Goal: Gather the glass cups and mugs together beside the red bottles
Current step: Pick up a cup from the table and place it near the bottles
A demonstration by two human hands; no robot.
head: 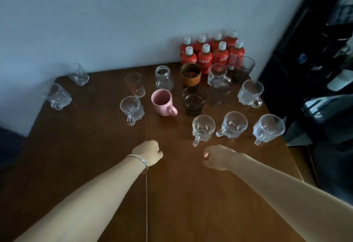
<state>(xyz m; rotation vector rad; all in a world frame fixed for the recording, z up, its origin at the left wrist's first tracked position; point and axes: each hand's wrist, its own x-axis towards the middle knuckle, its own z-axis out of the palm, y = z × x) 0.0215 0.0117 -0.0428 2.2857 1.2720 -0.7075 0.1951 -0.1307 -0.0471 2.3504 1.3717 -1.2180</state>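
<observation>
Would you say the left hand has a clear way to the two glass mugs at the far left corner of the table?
Probably yes: the left hand is empty, and only bare table lies between it and the two glass mugs near the left edge, though it looks like a long stretch.

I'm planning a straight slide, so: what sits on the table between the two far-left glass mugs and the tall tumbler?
Nothing: in the head view only bare brown table lies between the two glass mugs and the tall tumbler.

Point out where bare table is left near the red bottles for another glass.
Crowded right below the red bottles. Free: the strip between the pink mug and the left hand, and the stretch left of the tall glass.
</observation>
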